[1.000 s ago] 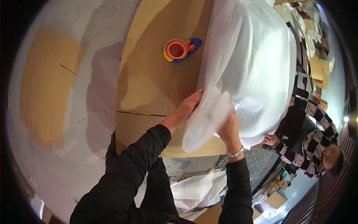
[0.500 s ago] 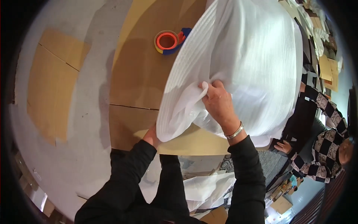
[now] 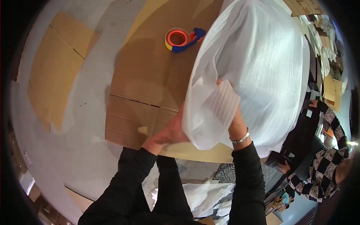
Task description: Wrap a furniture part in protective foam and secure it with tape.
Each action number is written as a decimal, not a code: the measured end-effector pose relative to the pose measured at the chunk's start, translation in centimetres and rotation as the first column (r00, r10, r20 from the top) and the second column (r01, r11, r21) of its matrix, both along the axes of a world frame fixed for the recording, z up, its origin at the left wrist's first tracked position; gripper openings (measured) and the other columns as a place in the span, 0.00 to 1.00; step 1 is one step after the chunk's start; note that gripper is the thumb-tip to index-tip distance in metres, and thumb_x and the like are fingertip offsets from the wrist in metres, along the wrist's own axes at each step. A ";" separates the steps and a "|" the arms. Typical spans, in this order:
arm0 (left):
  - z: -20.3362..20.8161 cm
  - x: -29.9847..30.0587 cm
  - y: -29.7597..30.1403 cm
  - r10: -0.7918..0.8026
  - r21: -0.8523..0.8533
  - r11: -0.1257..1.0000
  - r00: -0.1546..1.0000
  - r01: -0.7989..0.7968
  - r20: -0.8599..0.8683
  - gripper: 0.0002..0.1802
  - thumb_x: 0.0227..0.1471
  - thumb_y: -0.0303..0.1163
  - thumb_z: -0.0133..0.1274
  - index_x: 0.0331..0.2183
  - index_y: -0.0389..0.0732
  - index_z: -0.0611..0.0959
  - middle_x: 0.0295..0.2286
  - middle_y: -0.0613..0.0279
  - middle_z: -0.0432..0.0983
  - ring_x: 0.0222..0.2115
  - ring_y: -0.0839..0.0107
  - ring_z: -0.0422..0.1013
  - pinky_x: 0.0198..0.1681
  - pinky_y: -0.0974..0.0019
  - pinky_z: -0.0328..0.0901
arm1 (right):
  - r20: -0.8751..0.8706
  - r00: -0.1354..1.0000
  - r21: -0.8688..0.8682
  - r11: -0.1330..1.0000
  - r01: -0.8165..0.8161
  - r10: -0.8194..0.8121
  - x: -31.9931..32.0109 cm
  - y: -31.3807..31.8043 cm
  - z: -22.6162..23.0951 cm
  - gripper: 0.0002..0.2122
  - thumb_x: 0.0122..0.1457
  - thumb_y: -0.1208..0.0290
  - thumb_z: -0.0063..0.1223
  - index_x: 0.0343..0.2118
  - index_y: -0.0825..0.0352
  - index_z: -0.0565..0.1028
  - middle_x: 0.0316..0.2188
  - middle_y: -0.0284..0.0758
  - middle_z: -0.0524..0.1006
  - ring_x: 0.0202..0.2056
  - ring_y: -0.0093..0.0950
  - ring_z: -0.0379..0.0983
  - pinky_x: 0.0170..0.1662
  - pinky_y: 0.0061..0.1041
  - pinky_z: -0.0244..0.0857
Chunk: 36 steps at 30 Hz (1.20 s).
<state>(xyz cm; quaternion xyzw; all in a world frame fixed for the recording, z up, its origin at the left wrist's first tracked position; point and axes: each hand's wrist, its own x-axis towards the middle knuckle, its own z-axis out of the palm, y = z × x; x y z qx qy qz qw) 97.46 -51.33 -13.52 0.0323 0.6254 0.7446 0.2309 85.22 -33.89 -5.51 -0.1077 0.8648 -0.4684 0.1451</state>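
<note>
White foam sheet (image 3: 270, 75) covers a large bulky thing on the cardboard, and what lies under it is hidden. Loose foam is folded toward me at its near left corner. My right hand (image 3: 235, 117), with a bracelet at the wrist, reaches into this fold. A flap drapes over its back and hides most of its fingers. At the foam's left edge is my left hand (image 3: 173, 129), blurred, its fingers out of sight behind the sheet. A tape roll with a red core (image 3: 177, 38), in a blue and yellow holder, lies on the cardboard (image 3: 146, 75) beyond my left hand.
Another flat cardboard piece (image 3: 56, 71) lies on the grey floor at left. Crumpled white foam (image 3: 206, 195) lies near my legs. On the right, a person in a checkered sleeve (image 3: 324, 168) has hands at dark panels (image 3: 303, 127). Boxes and wrapping crowd the far right.
My right hand, earlier pinching the foam edge in plain sight, is now mostly under the flap. My left hand has moved up and right along the foam's edge. The view has shifted slightly.
</note>
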 end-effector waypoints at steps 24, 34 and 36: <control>-2.1 18.3 5.3 0.473 -0.225 0.764 0.762 -0.604 -0.441 0.26 0.46 0.28 0.56 0.50 0.40 0.74 0.39 0.56 0.71 0.42 0.58 0.68 0.46 0.59 0.63 | -0.360 0.877 0.461 0.878 -0.131 0.319 20.7 -0.9 -2.2 0.20 0.51 0.72 0.53 0.48 0.69 0.69 0.47 0.45 0.67 0.47 0.43 0.66 0.50 0.34 0.63; -3.5 14.0 7.7 0.235 -0.391 0.503 0.557 -0.771 -0.796 0.27 0.39 0.30 0.58 0.47 0.42 0.77 0.46 0.51 0.64 0.47 0.54 0.61 0.48 0.54 0.59 | -0.315 0.816 0.104 0.873 -0.477 0.484 19.2 -5.6 2.3 0.20 0.49 0.84 0.50 0.48 0.70 0.72 0.53 0.44 0.68 0.55 0.37 0.65 0.57 0.40 0.59; -4.0 12.6 7.3 0.227 -0.450 0.602 0.682 -0.660 -0.696 0.24 0.38 0.29 0.58 0.43 0.39 0.78 0.47 0.48 0.64 0.47 0.52 0.63 0.47 0.54 0.61 | -0.187 0.737 0.442 0.726 -0.527 0.649 17.5 -5.8 -0.4 0.18 0.51 0.77 0.51 0.48 0.67 0.74 0.54 0.37 0.69 0.57 0.35 0.62 0.60 0.41 0.53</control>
